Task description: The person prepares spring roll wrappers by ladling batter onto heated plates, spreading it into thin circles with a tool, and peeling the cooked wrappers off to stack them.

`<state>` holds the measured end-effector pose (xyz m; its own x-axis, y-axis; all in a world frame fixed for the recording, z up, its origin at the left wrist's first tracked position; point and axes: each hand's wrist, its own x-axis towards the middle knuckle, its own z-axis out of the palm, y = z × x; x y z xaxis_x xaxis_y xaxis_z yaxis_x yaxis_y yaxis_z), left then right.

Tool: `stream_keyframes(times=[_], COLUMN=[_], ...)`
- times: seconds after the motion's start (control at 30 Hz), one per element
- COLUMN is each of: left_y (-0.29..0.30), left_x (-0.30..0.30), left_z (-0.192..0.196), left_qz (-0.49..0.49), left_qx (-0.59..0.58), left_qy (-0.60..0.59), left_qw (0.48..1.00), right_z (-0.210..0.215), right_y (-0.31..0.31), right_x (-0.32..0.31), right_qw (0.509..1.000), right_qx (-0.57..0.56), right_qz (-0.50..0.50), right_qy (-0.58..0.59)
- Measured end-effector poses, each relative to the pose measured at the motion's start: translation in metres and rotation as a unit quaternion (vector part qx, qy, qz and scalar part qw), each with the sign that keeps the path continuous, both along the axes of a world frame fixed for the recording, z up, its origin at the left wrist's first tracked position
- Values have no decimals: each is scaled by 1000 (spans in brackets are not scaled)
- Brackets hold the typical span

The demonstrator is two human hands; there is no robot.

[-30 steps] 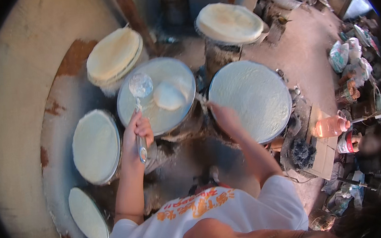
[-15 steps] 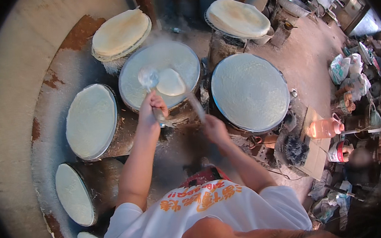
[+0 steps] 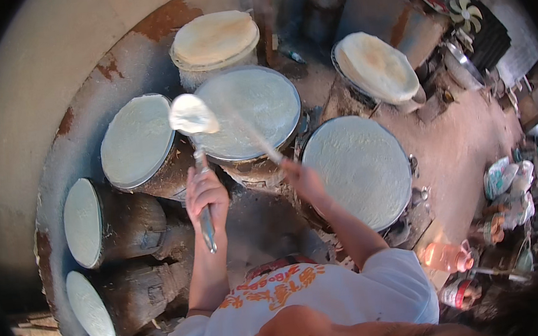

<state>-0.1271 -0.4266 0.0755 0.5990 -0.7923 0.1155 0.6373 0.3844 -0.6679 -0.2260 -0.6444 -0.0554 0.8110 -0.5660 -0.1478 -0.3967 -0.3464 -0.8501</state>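
Observation:
My left hand (image 3: 207,196) is closed around the handle of a metal ladle (image 3: 193,115). White batter coats its bowl, which hangs over the gap between the middle griddle (image 3: 271,122) and the left griddle (image 3: 137,142). In my right hand (image 3: 304,181) is a pale flat stick (image 3: 271,152), its far end smeared by motion above the middle griddle. A thin white layer of batter covers both these round griddles. My right forearm passes by the right griddle (image 3: 357,172), which bears a similar pale layer.
More batter-covered griddles (image 3: 83,223) line the curved wall at lower left. Stacks of browned flatbreads stand behind (image 3: 214,37) and at far right (image 3: 379,66). A pinkish plastic jug (image 3: 446,256) and plastic bags (image 3: 510,180) sit on the right.
The view has turned, shifting the griddles. My left hand has drawn the ladle leftward off the middle griddle. The batter puddle there is now spread thin; the stick is still over it.

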Motion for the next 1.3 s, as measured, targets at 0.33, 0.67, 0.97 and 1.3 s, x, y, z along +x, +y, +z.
stream_keyframes(times=[0.33,0.67,0.97,1.3], left_y=[254,578,693,660], left_x=[-171,-525,-450,-337], left_z=[9,-86,-291,-244], left_qz=[335,800,533,347], left_qx=[42,334,408,774], left_qy=[-292,152,535,516], left_qw=[895,474,513,122], right_z=[-23,-70,-36,-2], right_y=[65,404,448,542], right_x=[-11,-78,31,328], right_qw=[939,743,870,773], right_qx=[-138,98,-17,-245], right_qz=[286,659,492,539], right_qy=[-133,-63,-33,-228])
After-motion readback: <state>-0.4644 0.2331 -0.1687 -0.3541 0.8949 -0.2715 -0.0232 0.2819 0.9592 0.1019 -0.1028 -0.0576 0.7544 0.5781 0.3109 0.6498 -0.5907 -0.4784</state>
